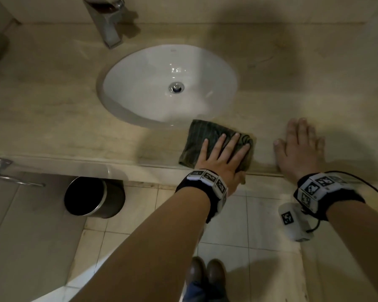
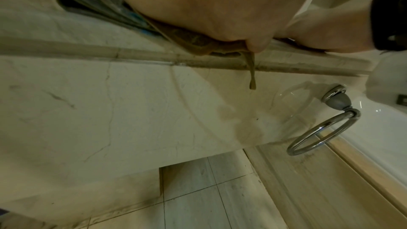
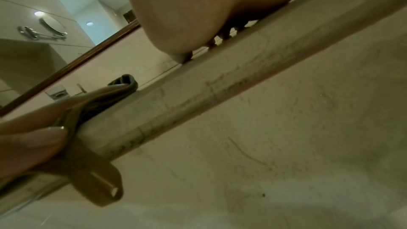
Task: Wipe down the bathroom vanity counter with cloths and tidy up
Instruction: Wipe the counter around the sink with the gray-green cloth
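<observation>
A folded dark green cloth (image 1: 196,140) lies on the beige stone vanity counter (image 1: 52,118), just in front of the sink's right side and near the front edge. My left hand (image 1: 224,153) presses flat on the cloth with its fingers straight and spread. In the left wrist view the palm (image 2: 198,6) covers the cloth (image 2: 99,6), and the cloth's hanging loop (image 2: 252,76) dangles over the counter edge. My right hand (image 1: 299,144) lies flat on the bare counter to the right of the cloth and holds nothing. The right wrist view shows the cloth (image 3: 123,84) from the side.
A white oval sink (image 1: 140,83) is set into the counter, with a chrome faucet (image 1: 109,27) behind it. Under the counter's left part stands a dark round bin (image 1: 92,197). A chrome towel ring (image 2: 323,128) hangs on the counter's front face. The floor is tiled.
</observation>
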`<state>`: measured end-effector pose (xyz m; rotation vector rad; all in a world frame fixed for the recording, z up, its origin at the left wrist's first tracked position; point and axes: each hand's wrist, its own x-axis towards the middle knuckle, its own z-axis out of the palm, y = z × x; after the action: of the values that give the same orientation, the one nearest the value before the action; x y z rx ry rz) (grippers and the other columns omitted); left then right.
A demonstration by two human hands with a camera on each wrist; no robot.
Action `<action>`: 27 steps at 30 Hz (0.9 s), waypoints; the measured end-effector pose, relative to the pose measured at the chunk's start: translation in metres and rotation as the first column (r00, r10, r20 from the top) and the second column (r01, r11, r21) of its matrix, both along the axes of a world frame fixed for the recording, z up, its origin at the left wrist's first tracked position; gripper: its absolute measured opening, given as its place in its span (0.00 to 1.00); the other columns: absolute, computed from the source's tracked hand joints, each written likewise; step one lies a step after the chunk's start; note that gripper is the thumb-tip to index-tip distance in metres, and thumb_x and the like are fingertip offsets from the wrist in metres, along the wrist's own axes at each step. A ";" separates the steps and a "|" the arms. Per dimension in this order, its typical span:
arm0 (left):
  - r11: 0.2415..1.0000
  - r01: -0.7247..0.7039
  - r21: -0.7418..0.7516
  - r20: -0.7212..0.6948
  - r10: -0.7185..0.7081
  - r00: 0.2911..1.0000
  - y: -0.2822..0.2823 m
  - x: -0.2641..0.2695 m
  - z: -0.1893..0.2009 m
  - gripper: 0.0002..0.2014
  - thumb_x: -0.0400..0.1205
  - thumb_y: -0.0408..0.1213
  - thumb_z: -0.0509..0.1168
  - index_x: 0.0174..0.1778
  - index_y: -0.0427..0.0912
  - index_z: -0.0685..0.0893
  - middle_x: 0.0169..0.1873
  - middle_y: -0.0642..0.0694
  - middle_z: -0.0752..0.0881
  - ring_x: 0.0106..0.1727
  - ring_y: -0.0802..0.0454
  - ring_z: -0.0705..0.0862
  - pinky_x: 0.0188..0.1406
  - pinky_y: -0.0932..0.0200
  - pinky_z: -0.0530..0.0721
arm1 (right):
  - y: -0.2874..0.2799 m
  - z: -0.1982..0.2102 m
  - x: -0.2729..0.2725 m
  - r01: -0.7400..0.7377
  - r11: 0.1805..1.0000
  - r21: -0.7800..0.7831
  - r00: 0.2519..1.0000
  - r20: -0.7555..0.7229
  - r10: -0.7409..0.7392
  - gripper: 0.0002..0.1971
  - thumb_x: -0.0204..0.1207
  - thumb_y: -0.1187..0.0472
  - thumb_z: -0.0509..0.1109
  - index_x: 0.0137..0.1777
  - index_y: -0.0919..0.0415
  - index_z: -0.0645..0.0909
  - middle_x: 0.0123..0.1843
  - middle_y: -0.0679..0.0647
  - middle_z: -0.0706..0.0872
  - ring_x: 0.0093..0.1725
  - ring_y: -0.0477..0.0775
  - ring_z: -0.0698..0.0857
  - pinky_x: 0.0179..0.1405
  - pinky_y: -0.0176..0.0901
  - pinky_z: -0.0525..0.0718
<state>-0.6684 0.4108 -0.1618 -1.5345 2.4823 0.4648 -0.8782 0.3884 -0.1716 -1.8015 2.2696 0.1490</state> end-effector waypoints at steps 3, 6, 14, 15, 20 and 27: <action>1.000 -0.005 -0.001 -0.001 0.005 1.000 0.000 0.000 -0.001 0.32 0.86 0.60 0.44 0.82 0.62 0.35 0.82 0.57 0.30 0.83 0.50 0.31 0.78 0.36 0.30 | 0.003 -0.003 0.002 -0.004 0.998 -0.063 1.000 -0.021 0.002 0.34 0.82 0.41 0.36 0.85 0.57 0.39 0.86 0.58 0.40 0.85 0.62 0.43 0.81 0.62 0.41; 1.000 -0.016 -0.015 -0.010 0.015 1.000 0.001 0.000 -0.002 0.32 0.85 0.60 0.44 0.82 0.63 0.36 0.82 0.58 0.32 0.83 0.50 0.33 0.79 0.35 0.32 | 0.006 0.005 0.013 0.045 0.998 -0.040 0.999 0.010 -0.045 0.32 0.85 0.46 0.41 0.85 0.58 0.40 0.86 0.58 0.40 0.85 0.61 0.42 0.82 0.63 0.42; 0.997 -0.073 -0.006 0.003 0.073 0.997 0.002 0.030 -0.001 0.32 0.86 0.58 0.44 0.83 0.61 0.37 0.82 0.58 0.30 0.83 0.51 0.31 0.79 0.36 0.31 | 0.019 0.039 0.118 -0.174 0.948 -0.265 0.937 0.252 0.242 0.28 0.81 0.61 0.59 0.82 0.58 0.61 0.86 0.54 0.46 0.85 0.55 0.45 0.84 0.55 0.48; 0.997 -0.077 0.005 0.037 0.077 0.996 0.000 0.037 0.001 0.33 0.86 0.56 0.46 0.83 0.58 0.36 0.82 0.57 0.29 0.82 0.50 0.29 0.79 0.35 0.31 | 0.021 0.042 0.137 -0.186 0.937 -0.294 0.910 0.307 0.277 0.27 0.82 0.60 0.58 0.81 0.58 0.63 0.86 0.53 0.48 0.85 0.54 0.47 0.84 0.55 0.51; 0.999 -0.031 0.013 0.190 0.028 0.981 -0.012 0.084 -0.005 0.42 0.84 0.58 0.53 0.83 0.52 0.31 0.83 0.49 0.32 0.82 0.46 0.28 0.78 0.36 0.27 | 0.026 0.037 0.204 -0.224 0.937 -0.269 0.781 0.525 0.338 0.25 0.85 0.56 0.56 0.82 0.57 0.63 0.85 0.51 0.56 0.84 0.49 0.54 0.83 0.47 0.54; 1.000 -0.014 0.023 0.165 0.010 0.986 -0.016 0.150 -0.003 0.43 0.83 0.61 0.53 0.80 0.55 0.26 0.80 0.50 0.25 0.82 0.44 0.27 0.77 0.34 0.29 | 0.022 0.022 0.261 -0.321 0.912 -0.255 0.769 0.492 0.408 0.31 0.82 0.46 0.48 0.83 0.57 0.61 0.85 0.51 0.56 0.84 0.47 0.51 0.81 0.39 0.45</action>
<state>-0.5184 0.3949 -0.1652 -1.5142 2.3360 0.3526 -0.6172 0.4109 -0.1500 -2.0270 1.5590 -0.4343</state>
